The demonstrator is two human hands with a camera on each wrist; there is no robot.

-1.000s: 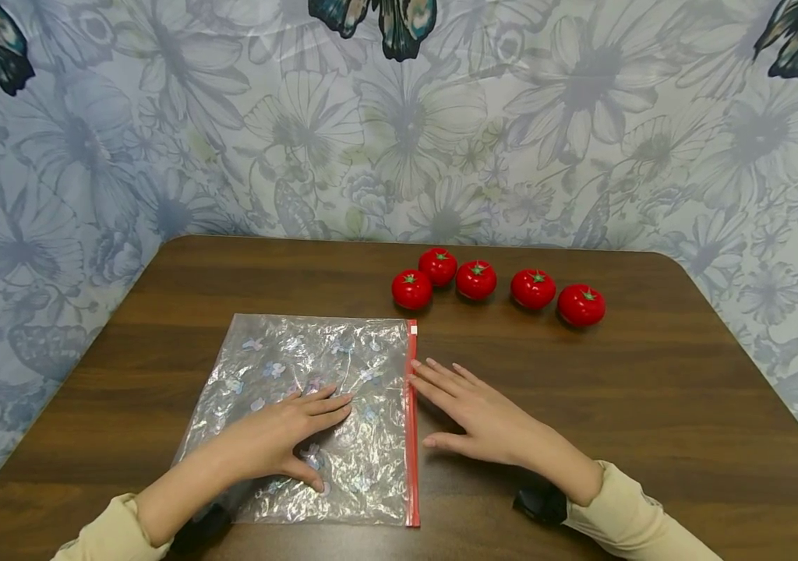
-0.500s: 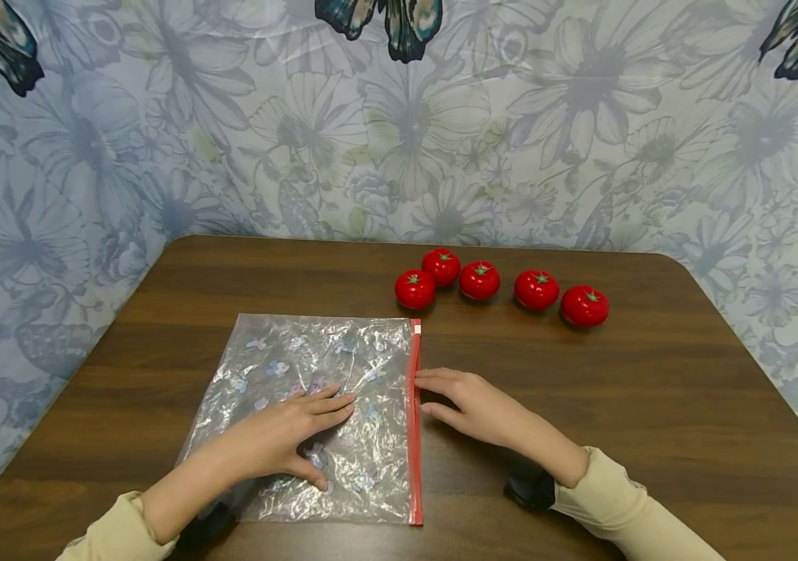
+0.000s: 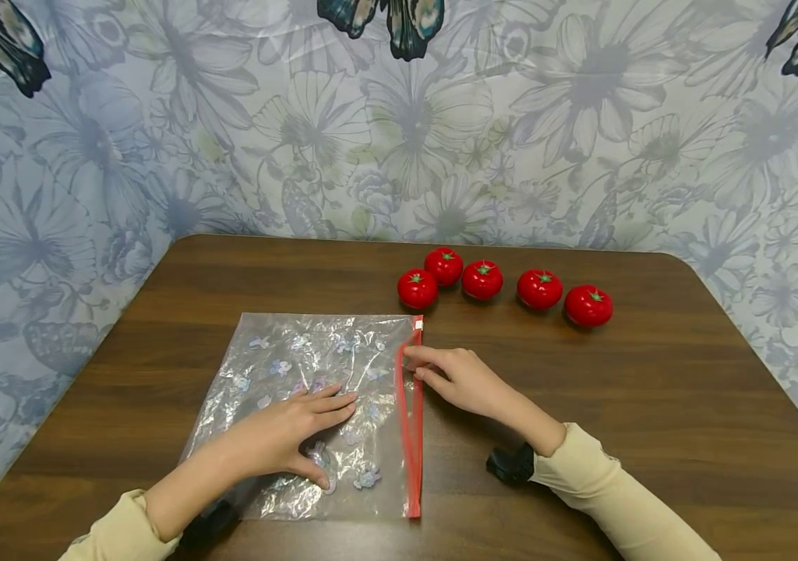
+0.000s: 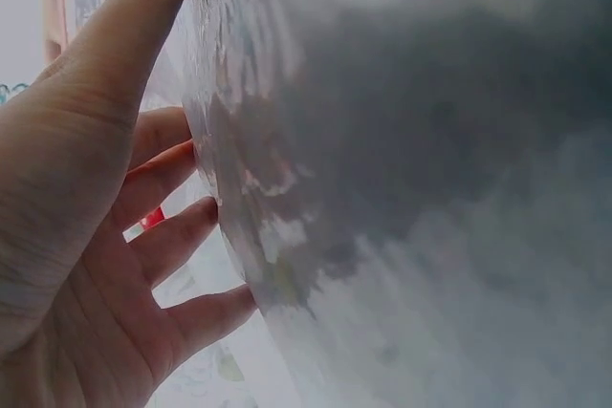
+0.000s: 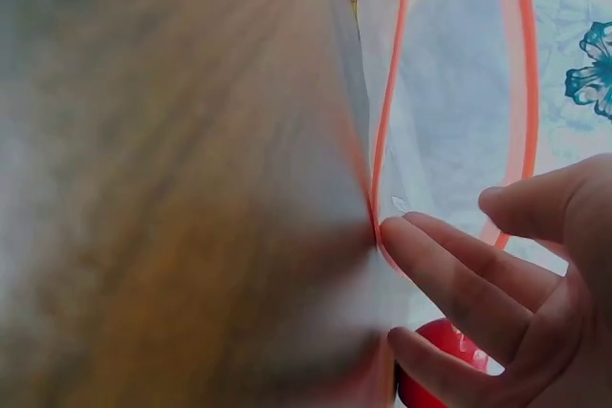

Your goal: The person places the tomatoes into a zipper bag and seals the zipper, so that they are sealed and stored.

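A clear zip bag printed with small flowers lies flat on the table, its red-edged mouth facing right. My left hand rests on the bag with fingers and thumb spread. At the mouth is my right hand; its fingertips reach between the two red edge strips, which stand apart there. In the right wrist view, fingertips touch one strip, while the thumb lies beside the other. Several red tomatoes with green stem tops sit beyond the bag's mouth.
The brown wooden table has rounded far corners. A floral cloth with butterflies hangs behind it. A black wrist device sits under the right wrist.
My right hand has moved slightly left and away from me into the bag's mouth, its fingers drawn closer together. The red strips have parted. The left hand stays in place.
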